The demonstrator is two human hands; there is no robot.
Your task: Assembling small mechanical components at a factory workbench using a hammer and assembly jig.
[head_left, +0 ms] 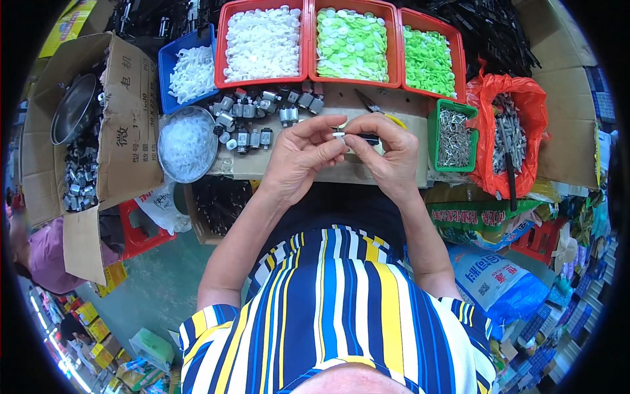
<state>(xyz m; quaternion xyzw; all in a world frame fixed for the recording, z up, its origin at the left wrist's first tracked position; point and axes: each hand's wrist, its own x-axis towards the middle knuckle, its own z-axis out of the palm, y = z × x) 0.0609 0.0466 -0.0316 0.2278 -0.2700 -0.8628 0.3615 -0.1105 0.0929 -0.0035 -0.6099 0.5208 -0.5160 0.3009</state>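
The cardboard box [134, 148], green sack [453, 231] and blue-and-white sack [518, 301] bear printed characters.

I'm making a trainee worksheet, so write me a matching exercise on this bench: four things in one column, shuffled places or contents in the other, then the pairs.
Things
1. Small white piece
2. Blue tray
3. Green basket
4. Middle red tray

Places or contents
A. Holds silvery metal pieces
B. Holds round green and pale pieces
C. Between the left hand and right hand
D. Holds elongated white pieces

Pairs: 1-C; 2-D; 3-A; 4-B
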